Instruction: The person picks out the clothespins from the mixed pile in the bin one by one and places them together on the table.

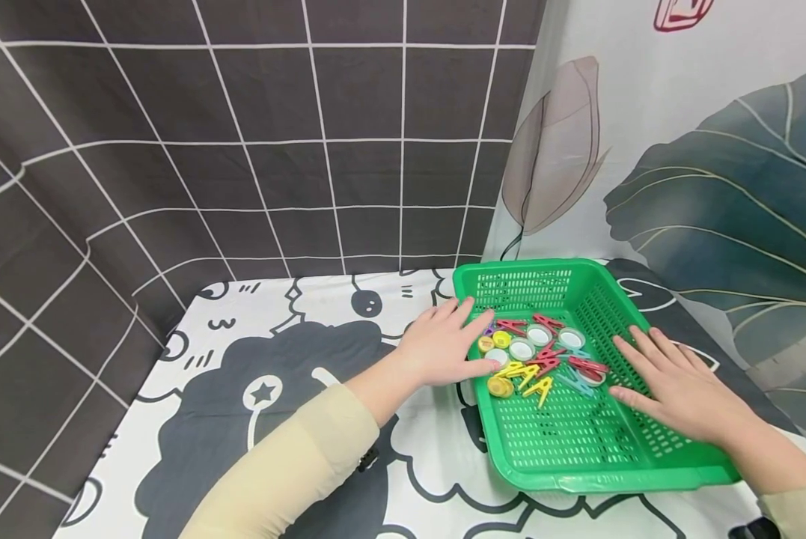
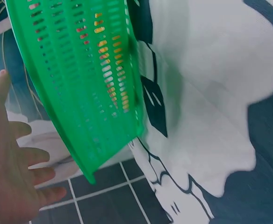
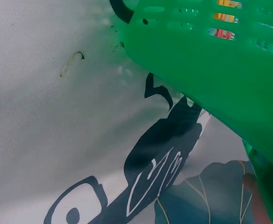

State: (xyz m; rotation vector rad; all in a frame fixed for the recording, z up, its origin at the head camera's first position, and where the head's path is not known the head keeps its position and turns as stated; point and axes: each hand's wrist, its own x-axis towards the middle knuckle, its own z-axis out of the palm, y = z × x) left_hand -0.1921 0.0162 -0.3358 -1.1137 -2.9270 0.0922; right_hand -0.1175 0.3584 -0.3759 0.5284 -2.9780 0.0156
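A green plastic basket (image 1: 618, 480) with slotted walls sits on the table. Inside, toward its left half, lies a loose group of red clothespins (image 1: 545, 361), yellow clothespins (image 1: 539, 388), blue-green clothespins (image 1: 578, 382), white-faced round caps (image 1: 521, 349) and yellow round caps (image 1: 500, 387). My left hand (image 1: 443, 348) reaches over the left rim, fingers spread and holding nothing. On the opposite side my right hand (image 1: 679, 385) is stretched out over the right wall, its fingers straight. In the left wrist view the left hand (image 2: 15, 158) is spread beside the basket wall (image 2: 57, 88).
A white cloth with dark cartoon figures (image 1: 308, 434) covers the table. Behind it hangs a dark curtain with white grid lines (image 1: 275, 135). A pale curtain with large leaves (image 1: 733, 195) hangs at the right, close to the basket.
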